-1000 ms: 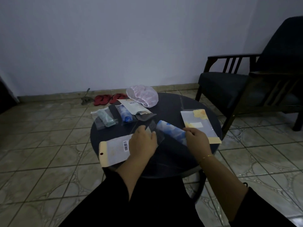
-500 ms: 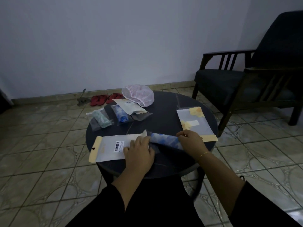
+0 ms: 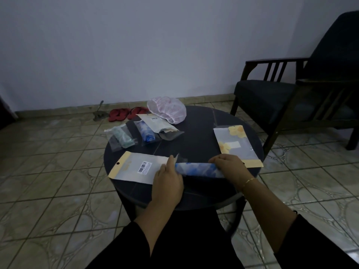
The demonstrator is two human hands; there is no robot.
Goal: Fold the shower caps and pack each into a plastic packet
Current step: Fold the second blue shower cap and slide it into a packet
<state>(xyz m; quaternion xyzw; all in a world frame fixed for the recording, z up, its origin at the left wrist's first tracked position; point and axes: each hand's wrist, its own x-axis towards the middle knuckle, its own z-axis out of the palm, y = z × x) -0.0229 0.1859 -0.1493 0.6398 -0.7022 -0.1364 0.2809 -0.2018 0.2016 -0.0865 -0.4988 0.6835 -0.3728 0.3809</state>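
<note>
A single head-worn wide-angle view looks forward and down from above the seated person's lap, close over the round dark surface [image 3: 194, 136], taking in tiled floor [image 3: 48, 171], pale wall [image 3: 136, 45] and dark wooden armchair [image 3: 291, 94] beyond.

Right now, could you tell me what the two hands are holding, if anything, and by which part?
Both hold the folded blue shower cap: the left hand pinches its left end, the right hand grips its right end, low over the round table.

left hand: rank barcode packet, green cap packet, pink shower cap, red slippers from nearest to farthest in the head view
From the left hand:
1. barcode packet, touching, left side
2. green cap packet, back left
3. pink shower cap, table's far edge
4. red slippers, floor beyond
</note>
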